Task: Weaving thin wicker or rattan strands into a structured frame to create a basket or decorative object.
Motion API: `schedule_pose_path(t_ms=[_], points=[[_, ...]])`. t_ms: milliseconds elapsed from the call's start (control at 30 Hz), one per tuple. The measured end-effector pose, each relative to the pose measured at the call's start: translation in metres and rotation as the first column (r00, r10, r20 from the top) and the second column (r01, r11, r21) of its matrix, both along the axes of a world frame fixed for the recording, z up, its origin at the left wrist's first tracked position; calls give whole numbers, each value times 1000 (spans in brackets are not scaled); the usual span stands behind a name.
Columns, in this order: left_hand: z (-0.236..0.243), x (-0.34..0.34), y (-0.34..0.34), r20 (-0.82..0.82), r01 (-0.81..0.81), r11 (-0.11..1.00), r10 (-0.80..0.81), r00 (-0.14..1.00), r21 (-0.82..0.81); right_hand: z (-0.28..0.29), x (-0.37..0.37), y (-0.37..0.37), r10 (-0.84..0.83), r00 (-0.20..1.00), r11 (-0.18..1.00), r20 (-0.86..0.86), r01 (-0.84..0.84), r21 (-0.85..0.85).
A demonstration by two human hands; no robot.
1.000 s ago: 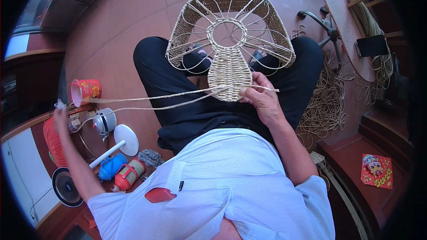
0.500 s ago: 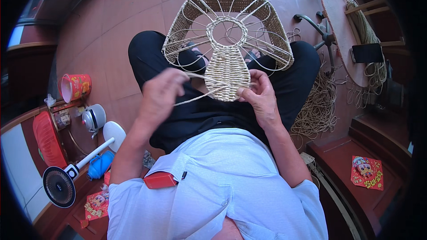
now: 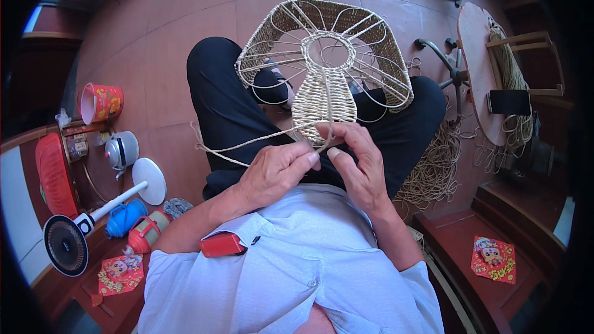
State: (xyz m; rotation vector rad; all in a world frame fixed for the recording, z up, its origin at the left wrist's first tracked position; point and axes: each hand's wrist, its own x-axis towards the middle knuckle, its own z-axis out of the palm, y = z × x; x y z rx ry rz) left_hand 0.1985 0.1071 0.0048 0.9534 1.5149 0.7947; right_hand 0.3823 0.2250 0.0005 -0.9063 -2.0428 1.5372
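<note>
A woven basket (image 3: 396,43) of straw cord over a wire frame leans across my knees, its open side showing wire loops and a round woven ring (image 3: 307,49). From the ring a tightly woven tongue-shaped panel (image 3: 309,102) comes toward me. At the panel's near end my left hand (image 3: 278,170) pinches a straw cord (image 3: 244,143), whose loose length trails left over my thigh. My right hand (image 3: 360,164) is bent around the cord at the same spot, forefinger hooked against it and thumb near it. One strand lies lengthwise up the panel. The fingertips partly hide the crossing.
Coiled cord (image 3: 433,167) lies on the floor at right, near a wheeled stand (image 3: 455,76) and a round board (image 3: 479,74) with a phone (image 3: 508,102). At left are a fan (image 3: 66,244), a kettle (image 3: 122,149), a blue jug (image 3: 125,218) and a red bucket (image 3: 100,103).
My left hand has moved right and down to the panel's near end and pinches the cord. A strand now runs up the panel. The basket appears slightly lower and farther right in view.
</note>
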Motion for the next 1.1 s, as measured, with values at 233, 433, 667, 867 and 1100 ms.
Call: schedule_pose_path(t_ms=[233, 433, 667, 867, 1100], points=[[-7, 11, 3, -7, 235, 971, -236, 972, -45, 3, 0, -2, -97, 952, 789, -290, -104, -606], [1, 2, 1, -522, 272, 789, 71, 850, 551, 16, 2, 30, -260, 952, 868, -161, 158, -470], [-10, -22, 20, -591, 112, 871, 224, 775, 478, 18, 3, 43, -182, 983, 980, -2, 182, -84], [-25, -19, 16, -612, 130, 857, 243, 752, 500, 8, -1, 36, -192, 976, 981, 98, 194, -5], [-33, -16, 14, -636, 139, 849, 263, 726, 509, 7, -7, 31, -136, 975, 983, 178, 111, 144]])
